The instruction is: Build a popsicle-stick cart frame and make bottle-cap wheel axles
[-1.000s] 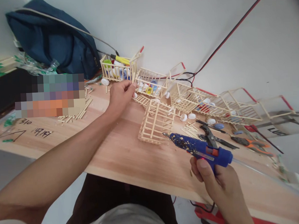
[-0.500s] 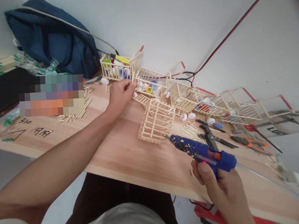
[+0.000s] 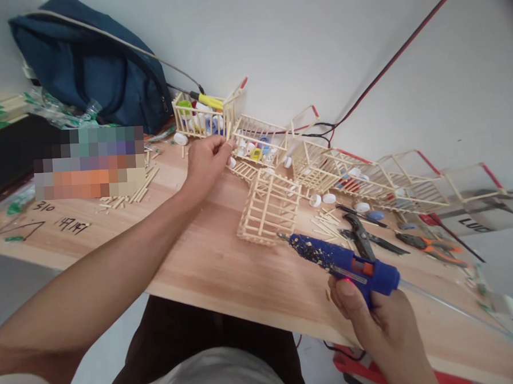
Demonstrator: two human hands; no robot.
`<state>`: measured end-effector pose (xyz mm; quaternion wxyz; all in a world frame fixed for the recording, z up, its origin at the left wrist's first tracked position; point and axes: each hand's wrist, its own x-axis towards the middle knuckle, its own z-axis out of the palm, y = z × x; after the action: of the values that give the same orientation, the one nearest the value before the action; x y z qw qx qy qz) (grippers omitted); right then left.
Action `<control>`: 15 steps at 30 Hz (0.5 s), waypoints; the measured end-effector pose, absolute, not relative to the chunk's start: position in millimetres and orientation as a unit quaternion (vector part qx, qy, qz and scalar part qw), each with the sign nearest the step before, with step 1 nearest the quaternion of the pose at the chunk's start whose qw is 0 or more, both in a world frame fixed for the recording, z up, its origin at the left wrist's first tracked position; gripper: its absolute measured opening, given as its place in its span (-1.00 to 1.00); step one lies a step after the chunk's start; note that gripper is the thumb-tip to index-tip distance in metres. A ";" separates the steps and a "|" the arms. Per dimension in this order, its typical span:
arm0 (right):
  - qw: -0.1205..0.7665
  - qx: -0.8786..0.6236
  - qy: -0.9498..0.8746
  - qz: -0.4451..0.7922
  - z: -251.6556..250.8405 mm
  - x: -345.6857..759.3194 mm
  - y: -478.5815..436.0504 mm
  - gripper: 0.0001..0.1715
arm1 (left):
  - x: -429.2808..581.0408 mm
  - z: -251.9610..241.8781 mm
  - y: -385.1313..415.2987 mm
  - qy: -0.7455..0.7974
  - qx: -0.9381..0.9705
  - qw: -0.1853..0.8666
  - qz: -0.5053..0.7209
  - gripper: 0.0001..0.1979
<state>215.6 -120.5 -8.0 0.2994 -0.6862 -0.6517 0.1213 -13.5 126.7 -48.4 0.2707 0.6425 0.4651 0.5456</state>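
Observation:
My left hand reaches to the back of the table, thumb and fingertips pinched on a short wooden stick that rises in front of the small stick-built carts. My right hand is wrapped around the handle of a blue hot glue gun. Glue and wood bits crust its front, a red light glows on it, and a clear glue stick trails from its rear. The nozzle points left, near the lower right corner of a slatted stick frame. Whether they touch, I cannot tell.
A cart of bottle caps and a second cart stand by the wall, with further carts to the right. Pliers and loose sticks lie at right. A stick pile and blue bag are left.
The glue gun in my right hand has shifted slightly left, its nozzle a little closer to the slatted frame. My left hand stays in place.

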 end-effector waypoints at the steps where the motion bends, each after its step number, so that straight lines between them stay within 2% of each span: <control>1: 0.289 -0.685 -0.658 0.123 -8.6 216.7 -120.8 -0.47 | -13.5 -48.2 126.7 0.466 0.642 0.271 0.545 -0.76; 11: 0.235 -0.684 -0.686 0.084 -9.8 218.2 -123.8 -0.47 | -13.3 -47.7 127.2 0.461 0.640 0.272 0.551 -0.75; 15: 0.238 -0.710 -0.659 0.072 -10.0 214.0 -126.6 -0.40 | -13.4 -47.1 126.8 0.467 0.638 0.271 0.548 -0.76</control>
<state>214.0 -126.6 -10.0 0.2380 -0.7096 -0.6593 0.0723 -13.4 126.8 -47.1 0.2709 0.6382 0.4674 0.5485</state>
